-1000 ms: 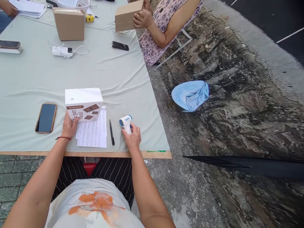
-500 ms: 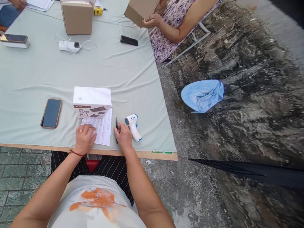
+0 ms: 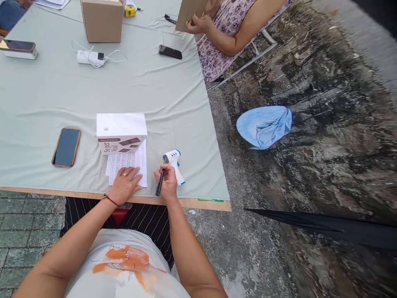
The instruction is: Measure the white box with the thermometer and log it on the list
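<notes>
My left hand (image 3: 125, 185) lies open and palm down on the printed sheets (image 3: 142, 163), near the table's front edge. Behind the fingers, a white and brown box (image 3: 121, 125) stands on the far part of the sheets and hides some of the print. My right hand (image 3: 168, 184) is closed around a black pen (image 3: 160, 182), which slants up and away from me. Just beyond that hand, a white and blue infrared thermometer (image 3: 172, 156) lies on the cloth, its handle partly covered by the hand.
A smartphone (image 3: 66, 147) lies left of the box. Farther back are a white device with a cable (image 3: 90, 57), a black phone (image 3: 170, 51), a brown carton (image 3: 102, 22) and a yellow tape measure (image 3: 130, 10). Another person's hand (image 3: 198, 23) holds cardboard. A blue hat (image 3: 265, 126) lies on rocky ground.
My right hand has picked the pen up from the cloth. My left hand has slid right across the sheets. The other person's cardboard has tilted more upright, uncovering a dark pen-like object.
</notes>
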`<state>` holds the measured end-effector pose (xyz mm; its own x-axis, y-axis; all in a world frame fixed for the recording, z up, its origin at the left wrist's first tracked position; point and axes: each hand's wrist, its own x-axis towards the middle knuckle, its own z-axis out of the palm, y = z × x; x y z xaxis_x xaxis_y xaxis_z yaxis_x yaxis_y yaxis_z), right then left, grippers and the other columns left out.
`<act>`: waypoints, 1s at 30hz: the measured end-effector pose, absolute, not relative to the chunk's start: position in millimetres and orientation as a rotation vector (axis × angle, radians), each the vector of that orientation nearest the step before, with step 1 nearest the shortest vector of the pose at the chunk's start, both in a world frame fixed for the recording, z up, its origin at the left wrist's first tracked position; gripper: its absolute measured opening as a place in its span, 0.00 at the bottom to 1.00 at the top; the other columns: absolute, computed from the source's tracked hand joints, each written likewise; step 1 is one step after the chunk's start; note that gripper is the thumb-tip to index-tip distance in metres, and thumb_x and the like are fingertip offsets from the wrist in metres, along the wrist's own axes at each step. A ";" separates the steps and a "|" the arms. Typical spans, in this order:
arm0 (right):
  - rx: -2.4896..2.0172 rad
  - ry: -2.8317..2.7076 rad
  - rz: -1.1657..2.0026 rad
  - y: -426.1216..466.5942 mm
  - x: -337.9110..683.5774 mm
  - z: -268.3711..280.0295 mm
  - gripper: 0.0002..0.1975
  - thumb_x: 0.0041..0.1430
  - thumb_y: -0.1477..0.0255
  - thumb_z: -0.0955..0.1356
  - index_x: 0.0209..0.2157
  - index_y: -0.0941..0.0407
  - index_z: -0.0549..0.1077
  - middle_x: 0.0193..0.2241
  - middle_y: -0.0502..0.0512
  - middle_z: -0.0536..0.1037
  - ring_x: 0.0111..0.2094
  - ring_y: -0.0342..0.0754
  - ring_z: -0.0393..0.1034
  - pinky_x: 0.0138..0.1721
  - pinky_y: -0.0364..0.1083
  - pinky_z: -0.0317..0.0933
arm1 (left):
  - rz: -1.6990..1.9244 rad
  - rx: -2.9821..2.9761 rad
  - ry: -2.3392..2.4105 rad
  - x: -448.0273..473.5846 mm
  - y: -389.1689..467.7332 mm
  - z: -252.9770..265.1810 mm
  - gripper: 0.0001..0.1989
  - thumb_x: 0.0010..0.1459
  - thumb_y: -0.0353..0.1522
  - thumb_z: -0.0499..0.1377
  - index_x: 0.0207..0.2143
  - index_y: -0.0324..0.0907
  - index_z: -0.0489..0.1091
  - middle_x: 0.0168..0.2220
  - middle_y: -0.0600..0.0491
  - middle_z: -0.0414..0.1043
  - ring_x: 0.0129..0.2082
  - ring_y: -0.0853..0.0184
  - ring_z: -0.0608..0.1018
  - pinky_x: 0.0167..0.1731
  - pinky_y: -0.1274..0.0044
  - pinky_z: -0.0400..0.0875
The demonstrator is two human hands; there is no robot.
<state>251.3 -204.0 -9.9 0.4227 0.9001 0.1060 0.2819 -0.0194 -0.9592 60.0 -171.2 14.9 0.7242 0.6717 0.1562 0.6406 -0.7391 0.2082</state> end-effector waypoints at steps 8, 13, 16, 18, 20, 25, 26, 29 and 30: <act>-1.491 -0.943 0.855 -185.4 237.5 -0.7 0.19 0.58 0.59 0.63 0.43 0.56 0.75 0.33 0.54 0.77 0.32 0.46 0.70 0.39 0.49 0.67 | 0.341 2.806 1.062 67.2 -176.4 16.2 0.18 0.63 0.38 0.56 0.53 0.40 0.69 0.61 0.46 0.67 0.58 0.55 0.69 0.58 0.60 0.61; -1.596 -0.929 0.719 -172.5 233.3 -8.6 0.11 0.47 0.64 0.67 0.30 0.56 0.75 0.26 0.52 0.77 0.28 0.47 0.68 0.33 0.48 0.66 | 0.324 2.787 1.055 68.4 -177.8 15.8 0.18 0.63 0.37 0.56 0.54 0.40 0.68 0.61 0.46 0.67 0.58 0.56 0.69 0.58 0.61 0.60; -1.618 -0.947 0.680 -172.0 228.3 -12.6 0.10 0.47 0.63 0.65 0.25 0.56 0.73 0.22 0.50 0.74 0.25 0.46 0.66 0.30 0.47 0.64 | 0.314 2.769 1.054 69.3 -178.5 17.3 0.19 0.63 0.37 0.56 0.55 0.40 0.68 0.61 0.46 0.66 0.58 0.56 0.69 0.58 0.60 0.60; -1.621 -0.967 0.670 -173.2 226.1 -13.8 0.10 0.48 0.63 0.65 0.24 0.55 0.71 0.21 0.49 0.73 0.25 0.45 0.65 0.30 0.47 0.64 | 0.308 2.764 1.047 69.4 -178.6 18.5 0.20 0.64 0.38 0.55 0.55 0.41 0.67 0.61 0.46 0.66 0.58 0.56 0.68 0.58 0.61 0.60; -1.628 -1.007 0.678 -174.9 226.3 -14.3 0.10 0.49 0.63 0.64 0.25 0.55 0.71 0.20 0.49 0.73 0.25 0.45 0.65 0.30 0.46 0.64 | 0.304 2.756 1.049 69.4 -178.6 19.2 0.20 0.64 0.39 0.55 0.56 0.41 0.67 0.61 0.46 0.66 0.59 0.56 0.68 0.58 0.61 0.60; -1.617 -1.120 0.732 -180.2 232.7 -15.2 0.11 0.51 0.62 0.64 0.26 0.54 0.72 0.22 0.49 0.74 0.26 0.46 0.66 0.32 0.47 0.64 | 0.289 2.744 1.058 69.6 -178.5 18.8 0.19 0.65 0.37 0.54 0.56 0.43 0.67 0.61 0.47 0.66 0.59 0.56 0.68 0.57 0.61 0.60; -1.620 -1.126 0.724 -181.3 233.6 -15.5 0.11 0.52 0.62 0.64 0.26 0.54 0.72 0.23 0.49 0.75 0.27 0.46 0.66 0.32 0.47 0.64 | 0.287 2.745 1.056 69.8 -178.6 18.7 0.19 0.65 0.36 0.54 0.56 0.43 0.67 0.61 0.47 0.66 0.59 0.56 0.68 0.57 0.61 0.60; -1.630 -1.134 0.703 -183.5 234.0 -15.8 0.11 0.53 0.62 0.64 0.27 0.55 0.72 0.23 0.49 0.75 0.26 0.46 0.66 0.32 0.47 0.64 | 0.293 2.751 1.063 70.5 -178.8 18.7 0.19 0.65 0.36 0.53 0.56 0.42 0.67 0.61 0.47 0.67 0.58 0.56 0.68 0.57 0.61 0.60; -1.627 -1.140 0.705 -183.8 233.5 -15.7 0.12 0.53 0.62 0.64 0.27 0.55 0.72 0.23 0.49 0.75 0.26 0.46 0.66 0.32 0.47 0.64 | 0.297 2.752 1.068 70.7 -178.8 18.8 0.19 0.65 0.36 0.53 0.56 0.41 0.67 0.61 0.47 0.67 0.58 0.56 0.68 0.57 0.61 0.60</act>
<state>233.5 -183.8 -15.7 0.3884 0.9185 0.0741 0.3436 -0.0697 -0.9365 70.7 -178.8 18.8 0.7231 0.6799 0.1217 0.6452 -0.7278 0.2325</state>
